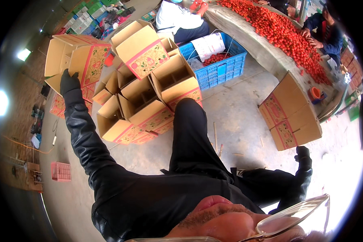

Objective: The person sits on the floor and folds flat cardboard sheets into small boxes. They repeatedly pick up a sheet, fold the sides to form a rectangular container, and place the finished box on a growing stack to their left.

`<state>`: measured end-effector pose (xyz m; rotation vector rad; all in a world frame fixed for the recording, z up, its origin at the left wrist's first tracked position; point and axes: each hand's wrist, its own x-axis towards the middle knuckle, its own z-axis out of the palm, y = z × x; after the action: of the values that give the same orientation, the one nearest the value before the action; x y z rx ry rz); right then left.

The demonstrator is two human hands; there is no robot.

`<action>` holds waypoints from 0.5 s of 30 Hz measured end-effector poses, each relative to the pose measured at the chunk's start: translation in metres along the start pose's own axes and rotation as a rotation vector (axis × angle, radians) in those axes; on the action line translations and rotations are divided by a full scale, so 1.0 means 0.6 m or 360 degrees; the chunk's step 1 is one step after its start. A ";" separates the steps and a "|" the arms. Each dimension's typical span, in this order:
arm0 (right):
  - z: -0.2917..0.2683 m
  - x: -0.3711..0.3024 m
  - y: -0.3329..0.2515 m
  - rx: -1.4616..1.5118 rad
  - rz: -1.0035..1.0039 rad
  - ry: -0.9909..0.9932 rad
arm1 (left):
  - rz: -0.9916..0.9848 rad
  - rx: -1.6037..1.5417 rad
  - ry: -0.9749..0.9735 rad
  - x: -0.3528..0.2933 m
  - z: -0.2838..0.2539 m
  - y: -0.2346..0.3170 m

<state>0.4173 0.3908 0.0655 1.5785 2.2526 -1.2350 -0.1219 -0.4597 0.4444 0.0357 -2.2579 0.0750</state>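
Note:
My left hand (69, 83), in a black glove, is closed on the flap edge of an open brown cardboard box (80, 60) with a red and green printed panel, at the upper left. Low on the right, my gloved right hand (303, 153) is curled at the near edge of another cardboard box (289, 113), which stands tilted with its flaps spread; the fingertips are partly hidden. Between my hands, several open boxes (143, 99) are packed closely together. One more box (143, 54) lies tipped on top of them.
A blue plastic crate (226, 69) with some red fruit stands past the boxes. A long table (254, 50) bears a heap of small red tomatoes (286, 34), with people working around it. A pink crate (61, 171) sits on the floor at left; an orange bucket (315, 93) is at right.

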 end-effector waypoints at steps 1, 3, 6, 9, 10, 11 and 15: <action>0.005 -0.009 0.002 0.0052 0.0019 -0.0040 | -0.0003 0.0001 0.0002 0.009 -0.001 -0.019; 0.002 -0.015 0.012 0.0198 0.0028 -0.0068 | -0.0024 -0.0020 0.0000 0.010 0.004 -0.029; -0.002 -0.001 0.015 0.0129 0.0151 -0.0059 | -0.0026 0.0059 0.0217 0.019 0.016 -0.054; -0.005 -0.008 0.019 0.0252 0.0164 -0.0023 | -0.0197 0.0034 -0.0218 0.024 -0.021 -0.015; -0.003 -0.005 0.015 0.0247 0.0182 -0.0045 | -0.0145 0.0111 -0.0187 0.030 -0.009 -0.034; -0.001 -0.003 0.014 0.0244 0.0205 -0.0063 | -0.0086 0.0184 -0.0158 0.035 0.005 -0.046; -0.002 -0.001 0.024 0.0286 0.0187 -0.0111 | 0.0018 0.0312 -0.0550 0.047 0.047 -0.038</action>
<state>0.4301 0.3928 0.0588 1.6714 2.0253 -1.4704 -0.1602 -0.4845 0.4495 0.1504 -2.5881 0.3180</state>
